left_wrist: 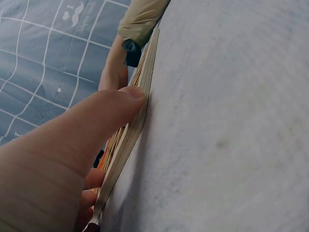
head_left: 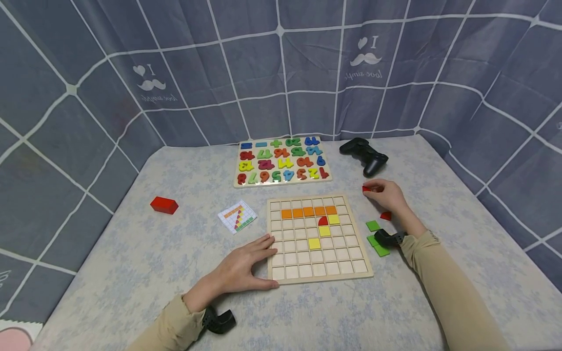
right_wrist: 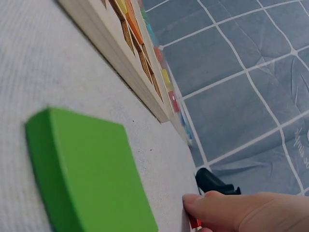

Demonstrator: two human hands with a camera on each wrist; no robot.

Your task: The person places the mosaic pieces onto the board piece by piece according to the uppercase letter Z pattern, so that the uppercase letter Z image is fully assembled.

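My left hand [head_left: 241, 264] rests at the left edge of the wooden grid board [head_left: 325, 281], fingers straight and thumb at its near corner. In the left wrist view the thumb [left_wrist: 116, 104] lies against the board's rim. The board holds a row of orange square tiles [head_left: 309, 211], three yellow tiles [head_left: 314, 243] and one red quarter-round tile [head_left: 323, 221]. Right of the board, my right hand [head_left: 388, 196] pinches a small red tile [head_left: 366, 188] between thumb and fingers; the hand partly hides it. Another red tile [head_left: 386, 215] lies below that hand.
Green tiles [head_left: 373, 225] lie right of the board, under my right wrist. A pattern card [head_left: 237, 216] and a red block [head_left: 164, 205] lie to the left. Behind the board are a number puzzle [head_left: 283, 184] and a black game controller [head_left: 364, 155]. Curtains hang around the table.
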